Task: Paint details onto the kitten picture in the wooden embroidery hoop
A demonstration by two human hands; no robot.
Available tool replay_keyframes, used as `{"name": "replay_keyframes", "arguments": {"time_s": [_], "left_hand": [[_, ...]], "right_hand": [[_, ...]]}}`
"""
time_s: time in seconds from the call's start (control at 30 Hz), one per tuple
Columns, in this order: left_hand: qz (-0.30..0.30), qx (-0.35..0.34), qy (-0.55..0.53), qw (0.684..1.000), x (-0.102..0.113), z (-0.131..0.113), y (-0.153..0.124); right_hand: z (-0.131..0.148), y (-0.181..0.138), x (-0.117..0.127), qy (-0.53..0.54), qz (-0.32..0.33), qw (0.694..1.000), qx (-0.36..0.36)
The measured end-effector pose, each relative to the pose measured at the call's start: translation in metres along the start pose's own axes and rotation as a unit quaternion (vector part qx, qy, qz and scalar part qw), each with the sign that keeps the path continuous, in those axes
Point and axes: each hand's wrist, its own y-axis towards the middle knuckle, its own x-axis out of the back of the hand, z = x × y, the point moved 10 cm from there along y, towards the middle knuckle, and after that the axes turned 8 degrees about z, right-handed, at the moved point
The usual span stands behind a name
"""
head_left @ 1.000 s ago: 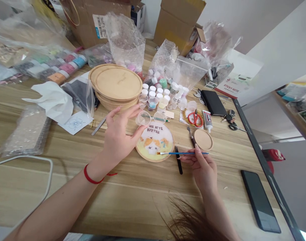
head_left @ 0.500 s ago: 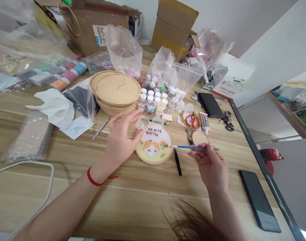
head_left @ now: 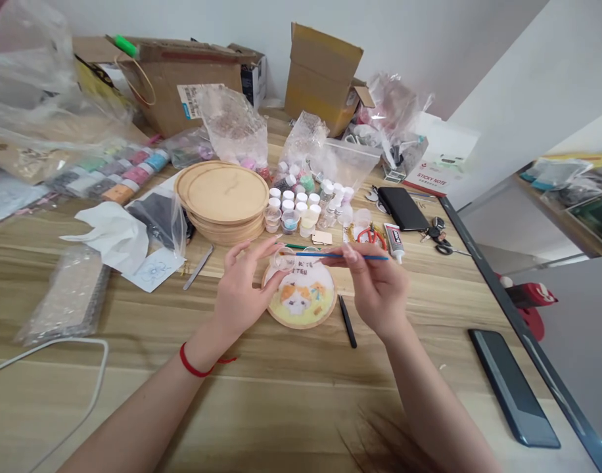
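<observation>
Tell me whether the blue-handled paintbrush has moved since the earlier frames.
Yes: the paintbrush moved left and forward, relative to the round, wood-rimmed cat panel.

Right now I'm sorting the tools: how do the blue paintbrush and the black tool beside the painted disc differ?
The blue paintbrush is in the right hand; the black tool lies on the table. The paintbrush runs nearly sideways across the view; the black tool runs mostly up and down. Both are slim.

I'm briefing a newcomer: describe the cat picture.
On the wooden table, find the stack of wooden discs. Nearer the camera, between the left hand and right hand, lies the round cat picture. Unlike the plain top disc, it bears dark lettering and an orange-patched cat.
</observation>
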Motion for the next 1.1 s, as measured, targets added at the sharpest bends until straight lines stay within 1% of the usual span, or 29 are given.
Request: {"name": "replay_keyframes", "arguments": {"time_s": [0.1, 0.17, 0.23, 0.27, 0.33, 0.4, 0.5, 0.57, 0.63, 0.73, 0.77, 0.83, 0.97, 1.1], "left_hand": [[-0.023, -0.018, -0.004, 1.000, 0.005, -0.002, 0.001], [-0.032, -0.022, -0.009, 0.999, 0.006, -0.002, 0.001], [-0.034, -0.023, -0.007, 0.999, 0.006, -0.003, 0.000], [-0.037, -0.029, -0.002, 0.999, 0.006, -0.004, 0.000], [-0.049, -0.044, 0.007, 0.998, 0.008, -0.008, -0.001], [-0.060, -0.054, 0.011, 0.997, 0.011, -0.011, -0.001], [-0.059, -0.047, 0.011, 0.997, 0.013, -0.010, 0.001], [-0.059, -0.040, 0.014, 0.997, 0.014, -0.009, 0.001], [-0.064, -0.033, 0.020, 0.997, 0.014, -0.007, 0.002], [-0.066, -0.006, 0.026, 0.997, 0.015, 0.001, 0.001], [-0.066, 0.009, 0.024, 0.997, 0.015, 0.005, 0.001], [-0.066, 0.040, 0.018, 0.997, 0.015, 0.013, 0.000], [-0.065, 0.062, 0.010, 0.996, 0.014, 0.020, -0.001], [-0.061, 0.058, 0.016, 0.996, 0.013, 0.020, -0.001]], "right_hand": [[0.010, 0.001, -0.006, -0.081, 0.037, 0.995, 0.040], [0.006, 0.002, -0.005, -0.069, 0.045, 0.996, 0.019], [-0.009, 0.002, -0.003, 0.000, 0.037, 0.998, -0.051], [-0.020, 0.001, -0.002, 0.048, 0.026, 0.994, -0.092], [-0.041, -0.002, -0.004, 0.146, 0.000, 0.975, -0.170], [-0.060, -0.005, -0.010, 0.228, -0.019, 0.945, -0.233], [-0.079, -0.007, -0.018, 0.307, -0.032, 0.906, -0.290], [-0.083, -0.005, -0.015, 0.326, -0.039, 0.897, -0.297], [-0.082, -0.001, -0.002, 0.323, -0.051, 0.901, -0.286], [-0.077, 0.005, 0.026, 0.296, -0.072, 0.915, -0.264], [-0.075, 0.006, 0.035, 0.281, -0.073, 0.920, -0.262], [-0.073, 0.007, 0.046, 0.243, -0.050, 0.931, -0.269], [-0.074, 0.005, 0.050, 0.172, -0.005, 0.939, -0.298], [-0.077, 0.002, 0.037, 0.132, 0.027, 0.937, -0.322]]}}
